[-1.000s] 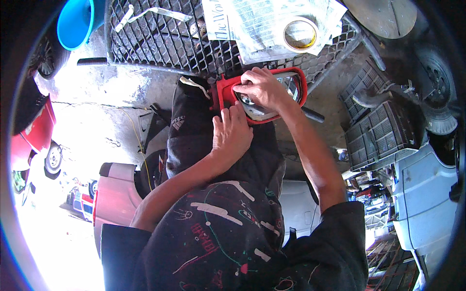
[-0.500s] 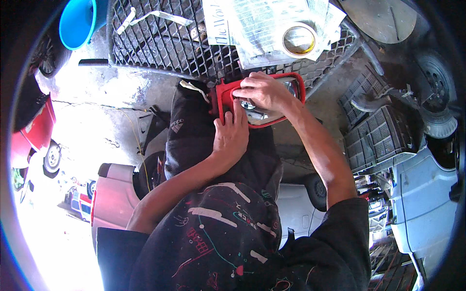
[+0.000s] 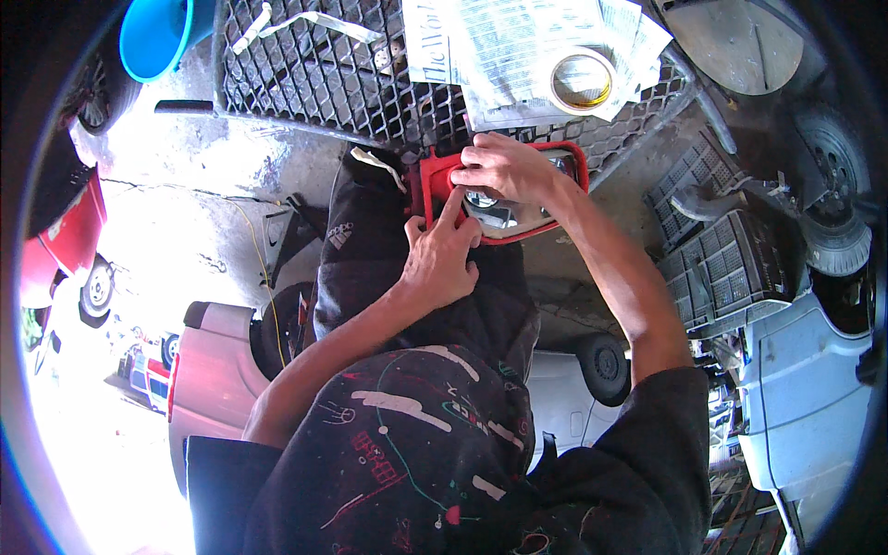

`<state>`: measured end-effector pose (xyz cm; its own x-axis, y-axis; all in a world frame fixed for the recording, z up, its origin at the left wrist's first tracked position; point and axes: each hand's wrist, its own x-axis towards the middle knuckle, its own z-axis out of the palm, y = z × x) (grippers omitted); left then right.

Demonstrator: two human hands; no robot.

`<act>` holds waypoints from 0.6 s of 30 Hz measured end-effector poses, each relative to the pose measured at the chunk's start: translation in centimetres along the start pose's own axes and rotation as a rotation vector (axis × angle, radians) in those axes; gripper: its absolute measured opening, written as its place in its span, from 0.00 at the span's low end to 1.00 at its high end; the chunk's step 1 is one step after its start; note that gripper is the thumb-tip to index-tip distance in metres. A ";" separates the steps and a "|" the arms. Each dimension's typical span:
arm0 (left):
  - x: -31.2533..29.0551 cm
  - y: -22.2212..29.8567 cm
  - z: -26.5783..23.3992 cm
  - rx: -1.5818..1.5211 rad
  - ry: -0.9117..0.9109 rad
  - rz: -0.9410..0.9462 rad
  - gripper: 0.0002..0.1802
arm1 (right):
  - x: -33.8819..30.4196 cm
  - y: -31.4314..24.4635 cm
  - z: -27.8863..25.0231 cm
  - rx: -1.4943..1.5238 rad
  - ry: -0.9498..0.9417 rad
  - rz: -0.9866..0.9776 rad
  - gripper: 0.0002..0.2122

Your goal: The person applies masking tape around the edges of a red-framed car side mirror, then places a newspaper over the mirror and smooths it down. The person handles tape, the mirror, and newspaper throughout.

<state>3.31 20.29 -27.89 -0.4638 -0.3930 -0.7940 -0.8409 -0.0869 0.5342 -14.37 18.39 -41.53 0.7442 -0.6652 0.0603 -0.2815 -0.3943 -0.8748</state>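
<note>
A red-framed car side mirror rests across my thighs, close to the near edge of a metal mesh table. My right hand lies over its glass, fingers bent and pressed together at the inner red rim. Whatever is under those fingertips, if anything, is hidden. Just below, my left hand has its index finger stretched up to the same rim and its other fingers apart, with nothing held in it. A pale strip of tape hangs by my knee, left of the mirror.
Newspaper sheets on the mesh carry a roll of masking tape. More pale tape lies on the mesh's left part. A blue bucket stands at the far left. Dark plastic crates and a wheel are on the right.
My left hand has shifted slightly down, its fingers spreading so only the index reaches the rim. My right hand stays on the mirror. The whole view has moved a little.
</note>
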 end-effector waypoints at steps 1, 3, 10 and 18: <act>0.2 -0.3 -0.3 0.003 -0.051 -0.005 0.18 | 0.1 0.2 0.0 0.011 0.001 -0.011 0.14; 0.2 -0.9 -0.7 0.022 -0.100 0.021 0.18 | 0.3 0.4 -0.1 0.030 -0.007 -0.021 0.10; 0.2 -1.8 -1.1 0.055 -0.056 0.137 0.23 | 0.0 -0.8 -0.9 0.063 0.061 0.098 0.15; 0.2 -1.2 -0.2 0.150 -0.047 0.103 0.22 | 0.3 -1.7 -1.8 0.003 -0.051 0.207 0.16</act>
<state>4.27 20.11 -28.57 -0.5591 -0.3495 -0.7518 -0.8188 0.0906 0.5669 -14.84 17.71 -39.18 0.7001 -0.6991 -0.1454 -0.4303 -0.2506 -0.8672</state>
